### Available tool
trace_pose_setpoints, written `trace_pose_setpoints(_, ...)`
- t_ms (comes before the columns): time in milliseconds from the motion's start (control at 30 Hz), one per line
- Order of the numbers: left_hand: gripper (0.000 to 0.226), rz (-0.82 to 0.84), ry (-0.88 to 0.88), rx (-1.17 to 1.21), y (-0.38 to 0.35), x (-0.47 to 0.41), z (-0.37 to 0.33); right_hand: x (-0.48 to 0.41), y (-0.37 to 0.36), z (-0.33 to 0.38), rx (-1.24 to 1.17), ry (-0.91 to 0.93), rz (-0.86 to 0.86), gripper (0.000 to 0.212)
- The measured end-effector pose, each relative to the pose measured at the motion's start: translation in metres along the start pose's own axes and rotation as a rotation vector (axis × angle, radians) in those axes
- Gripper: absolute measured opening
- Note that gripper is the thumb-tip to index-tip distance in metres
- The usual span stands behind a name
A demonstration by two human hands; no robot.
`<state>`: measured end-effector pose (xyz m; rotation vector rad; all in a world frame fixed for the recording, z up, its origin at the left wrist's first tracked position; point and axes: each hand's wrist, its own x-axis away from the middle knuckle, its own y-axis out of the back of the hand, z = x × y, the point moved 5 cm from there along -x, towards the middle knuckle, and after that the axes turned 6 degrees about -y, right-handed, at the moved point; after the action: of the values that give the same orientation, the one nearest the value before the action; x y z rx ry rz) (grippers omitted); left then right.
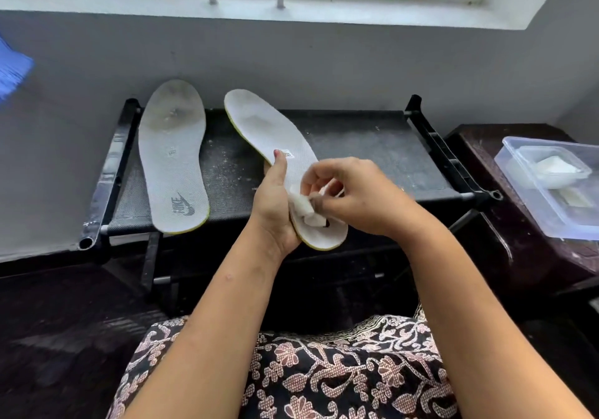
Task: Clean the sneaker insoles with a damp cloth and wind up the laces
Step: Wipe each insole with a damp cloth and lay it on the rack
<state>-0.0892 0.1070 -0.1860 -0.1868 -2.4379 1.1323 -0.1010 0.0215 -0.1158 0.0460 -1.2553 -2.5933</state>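
Two white insoles with yellow-green edges are in view. One insole, grey with dirt at the toe and printed with a logo at the heel, lies flat on the black rack. My left hand holds the second insole from below at its heel end, thumb along its edge, toe pointing away. My right hand pinches a small folded white cloth and presses it on the heel area of that insole. No laces are visible.
A clear plastic container with white pieces inside sits on a dark wooden table to the right. A grey wall and window sill rise behind the rack. Something blue pokes in at the left edge.
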Motion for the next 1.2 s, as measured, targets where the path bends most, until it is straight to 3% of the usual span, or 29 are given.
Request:
trace_pose_setpoints(67,0.077,-0.018,0.008,-0.017,0.0,0.0,0.004,-0.001,-0.005,-0.003,0.041,-0.014,0.04,0.015)
trace_pose_setpoints(200,0.066,0.027,-0.109,-0.085,-0.003,-0.003,0.001,-0.001,0.012,-0.008,0.261,-0.057,-0.337,0.014)
trace_pose_setpoints(267,0.07,0.073,-0.102,-0.073,-0.009,0.001,0.0,0.001,0.017,-0.003,0.239,-0.03,-0.411,0.012)
trace_pose_setpoints(333,0.077,0.111,-0.085,-0.054,-0.012,0.001,0.0,0.002,0.01,0.006,0.147,0.031,-0.344,0.009)
trace_pose_setpoints(567,0.084,-0.042,-0.018,0.042,0.001,-0.001,-0.004,0.002,-0.01,0.015,0.081,0.069,-0.028,0.018)
trace_pose_setpoints(700,0.09,-0.078,-0.05,0.023,0.011,-0.006,-0.008,0.008,-0.007,0.022,0.179,0.093,0.136,0.017)
trace_pose_setpoints(833,0.086,-0.076,-0.094,-0.016,0.012,-0.008,-0.013,0.011,0.001,0.017,0.366,0.019,0.087,0.02)
trace_pose_setpoints(967,0.087,-0.078,-0.103,-0.001,0.011,-0.009,-0.015,0.014,0.023,0.013,0.506,-0.082,-0.206,0.012)
trace_pose_setpoints(1033,0.084,-0.051,-0.108,0.01,0.009,-0.01,-0.013,0.015,0.03,0.016,0.503,-0.054,-0.32,0.019)
trace_pose_setpoints(1100,0.08,-0.039,-0.117,0.026,0.005,-0.008,-0.012,0.013,0.026,0.02,0.368,0.01,-0.256,0.019)
trace_pose_setpoints(1200,0.086,-0.095,-0.042,0.071,0.006,-0.006,-0.008,0.01,-0.002,0.027,0.223,0.075,0.019,0.014)
